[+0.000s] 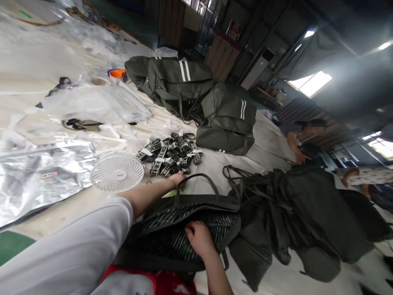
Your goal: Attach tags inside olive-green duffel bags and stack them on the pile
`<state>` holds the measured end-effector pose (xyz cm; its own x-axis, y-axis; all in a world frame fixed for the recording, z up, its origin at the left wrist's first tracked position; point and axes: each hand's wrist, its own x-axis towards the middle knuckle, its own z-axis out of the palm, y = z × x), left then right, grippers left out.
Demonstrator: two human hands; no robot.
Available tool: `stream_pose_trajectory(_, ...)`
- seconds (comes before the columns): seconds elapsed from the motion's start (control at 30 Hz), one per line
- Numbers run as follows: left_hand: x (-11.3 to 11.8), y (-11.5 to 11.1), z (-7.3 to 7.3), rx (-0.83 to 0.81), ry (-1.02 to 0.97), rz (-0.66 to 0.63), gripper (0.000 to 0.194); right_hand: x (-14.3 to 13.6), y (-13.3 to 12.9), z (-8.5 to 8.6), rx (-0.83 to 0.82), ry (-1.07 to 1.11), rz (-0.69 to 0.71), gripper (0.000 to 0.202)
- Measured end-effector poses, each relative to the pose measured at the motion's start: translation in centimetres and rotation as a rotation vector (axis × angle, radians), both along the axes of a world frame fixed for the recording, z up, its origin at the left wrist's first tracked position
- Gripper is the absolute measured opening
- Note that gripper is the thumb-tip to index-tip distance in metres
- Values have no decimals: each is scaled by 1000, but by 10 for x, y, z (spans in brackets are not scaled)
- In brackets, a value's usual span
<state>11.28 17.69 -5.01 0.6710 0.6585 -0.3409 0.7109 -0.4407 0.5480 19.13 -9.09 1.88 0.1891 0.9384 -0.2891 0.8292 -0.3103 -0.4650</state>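
A dark green bag (172,262) lies before me with its mouth gaping, showing a black lining (175,233) with white print. Inside that mouth is my right hand (199,237), its fingers curled against the lining; whether cloth is between them is hidden. My left hand (177,178) stretches past the bag's handle (204,176) to the near edge of a pile of black straps with white lettering (168,153). Its fingertips are too small and partly covered to show a grip. A white round fan (117,172) appears over my left forearm.
Several stuffed dark green bags with white stripes (181,78) stand behind the straps. More limp bags (307,205) are heaped to the right. Silver foil sheeting (46,176), clear plastic (101,102) and an orange item (118,73) lie left. Other people (296,139) are farther right.
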Motion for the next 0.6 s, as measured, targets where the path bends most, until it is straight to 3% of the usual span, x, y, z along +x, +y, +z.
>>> stream_pose_trajectory(0.17, 7, -13, 12, -17, -41, 67, 29, 0, -6, -2, 49, -1, -24, 20)
stream_pose_trajectory(0.3, -1, -14, 28, -45, -116, 94, 22, 6, -6, -1, 96, 69, -75, 22)
stream_pose_trajectory(0.47, -49, -10, 56, -62, -245, 169, 18, 13, -2, 14, 168, 301, -168, 21)
stream_pose_trajectory(0.6, -106, -35, 85, -38, -431, 314, 24, 10, 6, 38, 215, 414, -173, 22)
